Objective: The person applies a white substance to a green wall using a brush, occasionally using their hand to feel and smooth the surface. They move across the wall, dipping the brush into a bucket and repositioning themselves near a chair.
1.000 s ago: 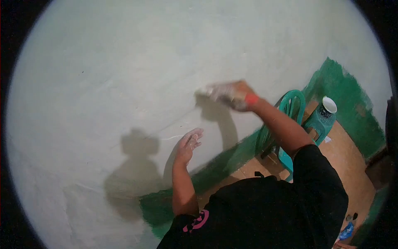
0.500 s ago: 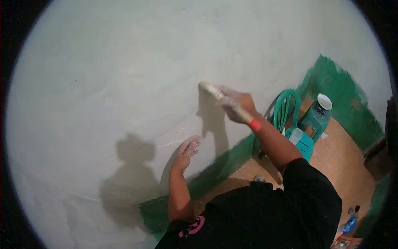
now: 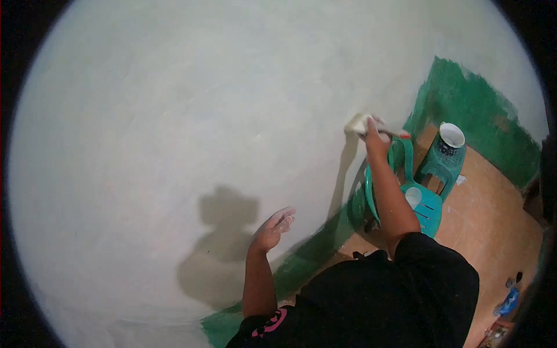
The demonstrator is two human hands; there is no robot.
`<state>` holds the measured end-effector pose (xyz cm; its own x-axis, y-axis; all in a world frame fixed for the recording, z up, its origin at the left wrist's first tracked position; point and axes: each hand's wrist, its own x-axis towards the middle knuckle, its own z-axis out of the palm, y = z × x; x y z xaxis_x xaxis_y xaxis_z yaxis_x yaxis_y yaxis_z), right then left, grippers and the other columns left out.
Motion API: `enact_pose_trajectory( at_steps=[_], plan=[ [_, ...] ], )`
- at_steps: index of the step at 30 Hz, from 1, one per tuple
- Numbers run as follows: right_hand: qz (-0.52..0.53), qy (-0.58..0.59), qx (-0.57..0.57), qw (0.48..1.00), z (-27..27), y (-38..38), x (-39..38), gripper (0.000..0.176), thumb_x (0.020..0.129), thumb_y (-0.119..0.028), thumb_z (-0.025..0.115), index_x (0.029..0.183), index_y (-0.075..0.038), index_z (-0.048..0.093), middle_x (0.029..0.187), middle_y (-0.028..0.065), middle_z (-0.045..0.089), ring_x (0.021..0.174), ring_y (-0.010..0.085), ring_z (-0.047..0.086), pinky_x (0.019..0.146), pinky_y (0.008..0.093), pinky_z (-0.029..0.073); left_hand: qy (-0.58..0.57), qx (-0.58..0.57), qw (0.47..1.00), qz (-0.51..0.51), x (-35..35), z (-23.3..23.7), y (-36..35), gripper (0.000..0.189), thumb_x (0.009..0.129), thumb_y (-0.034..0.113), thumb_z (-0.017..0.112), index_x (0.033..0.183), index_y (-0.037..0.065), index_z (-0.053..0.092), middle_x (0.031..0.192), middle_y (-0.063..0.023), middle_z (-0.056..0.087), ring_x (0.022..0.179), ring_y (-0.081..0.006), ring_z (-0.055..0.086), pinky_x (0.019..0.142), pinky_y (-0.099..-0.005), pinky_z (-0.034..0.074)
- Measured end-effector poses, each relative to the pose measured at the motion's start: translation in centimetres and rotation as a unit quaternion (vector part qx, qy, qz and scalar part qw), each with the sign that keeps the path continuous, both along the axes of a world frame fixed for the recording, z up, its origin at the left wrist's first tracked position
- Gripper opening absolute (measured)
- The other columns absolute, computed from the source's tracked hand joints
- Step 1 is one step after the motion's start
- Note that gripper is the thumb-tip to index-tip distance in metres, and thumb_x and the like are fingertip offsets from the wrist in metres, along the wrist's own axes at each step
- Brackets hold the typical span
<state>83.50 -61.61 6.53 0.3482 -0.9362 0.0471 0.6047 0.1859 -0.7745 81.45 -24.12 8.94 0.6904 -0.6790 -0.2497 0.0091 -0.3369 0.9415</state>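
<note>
My right hand (image 3: 377, 134) is closed around a wide paintbrush (image 3: 356, 123), its pale bristles at the white wall (image 3: 174, 116). The brush's red handle end points right, over the top of a green chair. Lower and to the left, my left hand (image 3: 274, 229) is held up close to the wall with its fingers extended and nothing in them. White smears coat the fingers of that hand. Shadows of my head and arms fall across the wall.
A green plastic chair (image 3: 428, 216) bearing a translucent cup (image 3: 413, 197) stands at the right. Behind it, a white-rimmed pot (image 3: 452, 135) rests on a green stool (image 3: 445, 165). Green paint (image 3: 464, 95) covers the lower wall. A blue bag (image 3: 509, 302) lies on the tiled floor (image 3: 487, 232).
My right hand has carried the brush rightward along the wall, and its handle has swung to point more level. The left hand sits slightly lower and farther right in view.
</note>
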Motion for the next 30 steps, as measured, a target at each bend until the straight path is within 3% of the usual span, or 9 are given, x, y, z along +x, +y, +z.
enact_pose_trajectory(
  at_steps=[5,8,12,15,18,21,24,27,30],
  plan=[
    [-0.024,-0.135,-0.199,0.97,11.6,-2.5,0.3,0.026,0.081,-0.013,0.065,0.102,0.001,0.059,0.111,0.0108,0.058,0.099,0.0154,0.054,0.087,0.0277,0.043,-0.014,0.025,0.998,-0.051,1.6,1.3,-7.7,0.045,0.095,0.028,0.042,0.133,0.004,0.037,0.133,-0.0108,0.045,0.12,-0.0248,0.045,0.096,-0.0369,0.037],
    [0.015,-0.074,-0.281,0.957,11.1,-3.7,-0.4,0.026,0.081,-0.011,0.064,0.103,0.001,0.059,0.109,0.0108,0.06,0.099,0.0152,0.054,0.088,0.0276,0.042,-0.015,0.013,0.999,-0.046,1.4,2.4,-11.4,0.046,0.095,0.028,0.042,0.133,0.003,0.037,0.133,-0.011,0.045,0.119,-0.025,0.046,0.096,-0.0368,0.037],
    [-0.011,-0.002,-0.329,0.944,2.1,-2.4,-1.9,0.035,0.08,-0.014,0.066,0.108,0.004,0.057,0.089,0.01,0.062,0.086,0.016,0.057,0.08,0.0305,0.045,-0.016,0.015,0.999,-0.049,1.2,3.3,-13.3,0.049,0.094,0.03,0.044,0.134,0.003,0.035,0.133,-0.0122,0.045,0.119,-0.0251,0.046,0.097,-0.0371,0.036],
    [0.124,0.092,-0.317,0.936,-3.5,-5.4,-3.5,0.029,0.08,-0.012,0.064,0.105,0.002,0.058,0.092,0.0102,0.061,0.087,0.0162,0.058,0.081,0.0327,0.046,-0.009,0.036,0.997,-0.06,1.8,2.7,-15.6,0.052,0.093,0.032,0.045,0.135,0.002,0.034,0.133,-0.013,0.045,0.119,-0.0248,0.045,0.097,-0.0371,0.035],
    [0.052,0.083,-0.345,0.933,-3.9,-6.4,-1.9,0.021,0.08,-0.008,0.063,0.099,0.001,0.061,0.091,0.0085,0.062,0.086,0.0164,0.059,0.081,0.0337,0.047,0.017,0.042,0.998,-0.054,1.9,3.1,-17.1,0.052,0.093,0.031,0.047,0.134,0.003,0.035,0.131,-0.0105,0.046,0.117,-0.0213,0.045,0.096,-0.0342,0.035],
    [0.144,0.016,-0.08,0.986,5.0,-7.7,-2.9,0.02,0.078,-0.009,0.066,0.096,-0.001,0.063,0.087,0.0106,0.062,0.082,0.0197,0.06,0.079,0.032,0.047,0.025,0.04,0.998,-0.048,2.2,3.2,-18.5,0.051,0.092,0.03,0.049,0.134,0.003,0.036,0.129,-0.0078,0.047,0.115,-0.0186,0.045,0.096,-0.0317,0.035],
    [0.104,-0.018,-0.148,0.983,5.1,-8.9,-2.1,0.024,0.078,-0.012,0.068,0.098,-0.001,0.062,0.089,0.0095,0.062,0.082,0.0181,0.06,0.076,0.029,0.048,0.036,0.041,0.998,-0.043,2.4,2.7,-19.4,0.053,0.092,0.032,0.049,0.135,0.004,0.034,0.132,-0.0088,0.045,0.118,-0.0217,0.044,0.098,-0.035,0.034],
    [0.069,0.071,-0.284,0.954,-3.4,-9.8,-0.3,0.027,0.078,-0.013,0.068,0.101,0.0,0.06,0.092,0.0077,0.062,0.082,0.016,0.059,0.075,0.0286,0.048,0.058,0.033,0.997,-0.043,3.0,2.3,-18.9,0.057,0.092,0.035,0.048,0.137,0.004,0.031,0.134,-0.01,0.043,0.12,-0.0246,0.043,0.1,-0.0385,0.033],
    [-0.081,0.181,-0.475,0.857,-9.0,-8.7,-1.4,0.015,0.08,-0.015,0.066,0.085,-0.003,0.059,0.083,0.0034,0.059,0.077,0.0118,0.055,0.068,0.0268,0.046,0.072,0.016,0.996,-0.053,3.5,1.7,-18.7,0.058,0.092,0.034,0.048,0.138,0.004,0.029,0.134,-0.011,0.043,0.12,-0.0241,0.043,0.099,-0.0377,0.033]
  ],
)
